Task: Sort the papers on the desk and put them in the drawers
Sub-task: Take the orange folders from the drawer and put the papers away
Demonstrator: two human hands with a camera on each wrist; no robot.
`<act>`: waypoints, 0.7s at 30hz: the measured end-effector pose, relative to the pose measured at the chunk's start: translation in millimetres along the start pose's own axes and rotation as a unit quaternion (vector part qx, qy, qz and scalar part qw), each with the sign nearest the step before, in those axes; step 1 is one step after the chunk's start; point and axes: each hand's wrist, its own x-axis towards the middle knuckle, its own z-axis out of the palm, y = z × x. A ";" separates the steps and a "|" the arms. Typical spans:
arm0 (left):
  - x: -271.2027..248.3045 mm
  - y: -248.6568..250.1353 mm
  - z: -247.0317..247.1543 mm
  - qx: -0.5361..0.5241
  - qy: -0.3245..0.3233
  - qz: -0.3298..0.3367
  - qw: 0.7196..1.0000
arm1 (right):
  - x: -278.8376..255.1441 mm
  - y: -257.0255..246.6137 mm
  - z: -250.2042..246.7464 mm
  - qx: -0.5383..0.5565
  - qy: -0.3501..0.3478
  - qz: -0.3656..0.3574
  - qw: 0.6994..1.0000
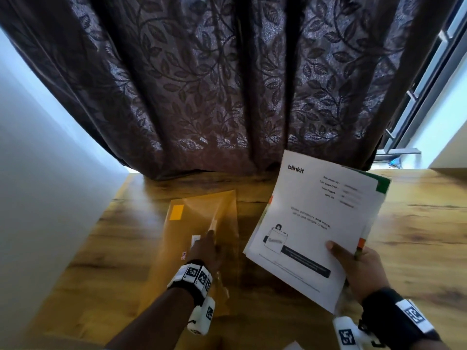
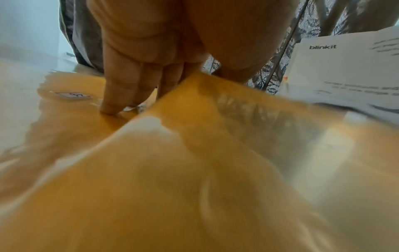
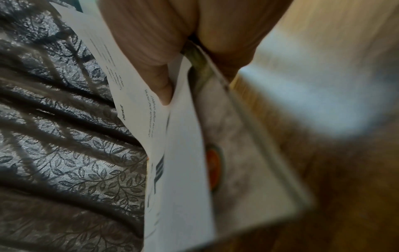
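A yellow translucent plastic folder (image 1: 202, 213) lies on the wooden desk (image 1: 417, 210), left of centre. My left hand (image 1: 206, 246) reaches into it: the fingertips (image 2: 112, 105) press on the lower sheet while the upper cover (image 2: 172, 170) rises between fingers and thumb. My right hand (image 1: 361, 266) holds a stack of papers (image 1: 316, 210) tilted up above the desk's right half. Its top sheet is white and printed "blinkit", and coloured edges of other sheets show behind it. The thumb (image 3: 164, 85) lies on the top sheet, and the other fingers are hidden behind the stack (image 3: 183, 153).
A dark leaf-patterned curtain (image 1: 227, 84) hangs along the desk's far edge. A white wall (image 1: 38, 173) borders the desk on the left, and a window frame (image 1: 429, 84) stands at the right. A white paper corner (image 1: 293, 346) shows at the bottom edge. No drawers are in view.
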 end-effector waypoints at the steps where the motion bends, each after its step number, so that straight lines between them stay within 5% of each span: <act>1: -3.3 4.4 0.2 -0.003 -0.003 0.008 1.000 | 1.4 -3.8 5.3 0.002 0.004 -0.010 1.000; 9: -11.4 23.9 10.6 -0.041 0.018 0.002 0.999 | 15.8 13.6 49.4 -0.121 -0.062 0.026 0.990; 21: -17.1 39.1 32.9 -0.054 0.040 0.121 0.990 | 5.7 39.2 50.8 -0.157 -0.169 0.069 0.970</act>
